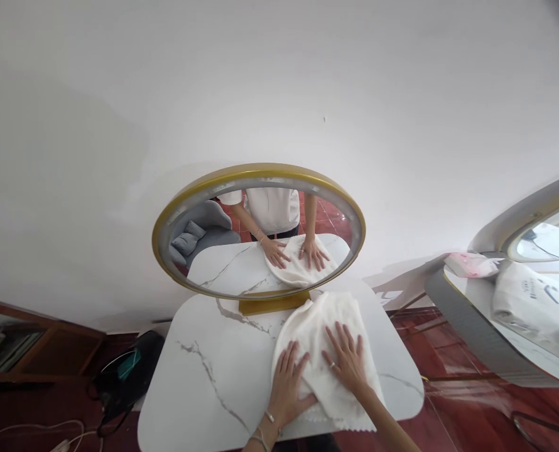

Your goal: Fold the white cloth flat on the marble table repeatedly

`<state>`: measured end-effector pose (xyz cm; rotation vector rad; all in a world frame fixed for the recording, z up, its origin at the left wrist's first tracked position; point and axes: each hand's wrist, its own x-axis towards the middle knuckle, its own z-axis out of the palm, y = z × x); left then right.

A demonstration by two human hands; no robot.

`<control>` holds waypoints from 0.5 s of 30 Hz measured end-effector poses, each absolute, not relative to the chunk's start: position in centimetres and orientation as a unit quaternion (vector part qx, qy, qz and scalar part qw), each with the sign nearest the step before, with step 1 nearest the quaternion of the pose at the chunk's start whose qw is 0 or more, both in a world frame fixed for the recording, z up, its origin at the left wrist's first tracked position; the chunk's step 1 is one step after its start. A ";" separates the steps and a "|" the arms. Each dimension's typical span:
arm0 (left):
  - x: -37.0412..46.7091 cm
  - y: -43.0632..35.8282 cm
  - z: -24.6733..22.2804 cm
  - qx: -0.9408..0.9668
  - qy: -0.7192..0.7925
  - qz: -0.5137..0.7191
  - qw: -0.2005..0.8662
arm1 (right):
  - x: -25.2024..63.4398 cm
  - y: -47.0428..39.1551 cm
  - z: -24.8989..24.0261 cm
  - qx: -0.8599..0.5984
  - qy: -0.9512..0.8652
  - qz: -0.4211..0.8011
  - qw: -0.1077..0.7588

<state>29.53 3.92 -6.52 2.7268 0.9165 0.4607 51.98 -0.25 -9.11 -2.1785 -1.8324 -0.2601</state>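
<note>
A white cloth (324,314) lies spread on the right half of a white marble-patterned table (189,376). My left hand (289,386) rests flat on the cloth's left edge, fingers apart, with bracelets at the wrist. Further right, my right hand (345,361) presses flat on the middle of the cloth, its fingers spread and a ring on one finger. Part of the cloth under both palms is hidden. Behind it stands an oval gold-framed mirror (260,242) on a gold base (265,303), reflecting both hands and the cloth.
At right, a second table (463,289) carries a pink-and-white packet (472,263) and a white printed cloth bundle (529,301) before another mirror (548,235). A black bag (129,370) and a white cable (34,427) are on the red floor at left, near a wooden cabinet (63,351).
</note>
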 end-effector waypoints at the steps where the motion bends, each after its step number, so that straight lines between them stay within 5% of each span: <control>1: 28.7 4.0 -6.4 0.927 0.324 0.159 0.104 | 51.2 0.8 -9.0 -0.748 -0.642 -0.081 0.144; 9: 25.7 4.2 -5.2 0.904 0.363 0.179 0.138 | 47.5 7.0 -8.5 -0.736 -0.646 -0.038 0.196; 15: 30.0 10.3 -4.4 0.739 0.571 0.325 0.148 | 48.0 5.1 -9.6 -0.739 -0.643 -0.053 0.192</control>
